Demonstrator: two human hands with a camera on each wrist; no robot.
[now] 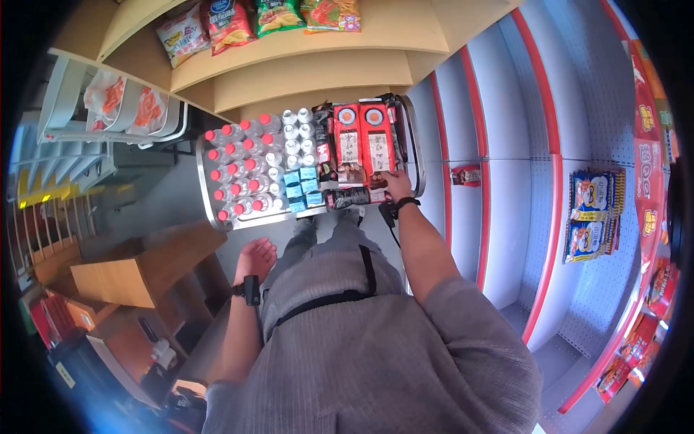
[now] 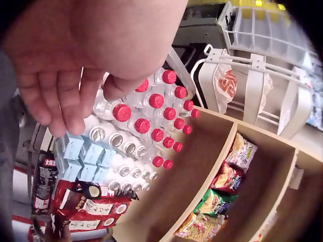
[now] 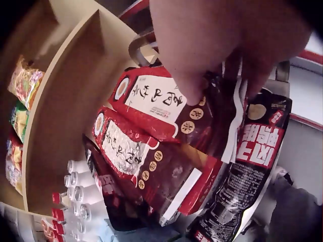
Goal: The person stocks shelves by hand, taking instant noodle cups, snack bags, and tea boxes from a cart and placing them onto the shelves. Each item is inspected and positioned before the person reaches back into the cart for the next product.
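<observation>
My right hand is at the near end of a red and dark brown bag with a white label. In the right wrist view the thumb lies over the brown end of this bag, and the fingers pinch it by its pale sealed edge, partly hidden. A matching bag lies beside it, and a black packet is at their near end. With fingers loosely extended and holding nothing, my left hand hangs before the metal-rimmed cart, near the red-capped bottles.
White-capped bottles and small light-blue boxes stand between the red-capped bottles and the bags. Behind the cart rises a wooden shelf with several snack bags. Red-edged shelving runs along the right; a wooden cabinet stands left.
</observation>
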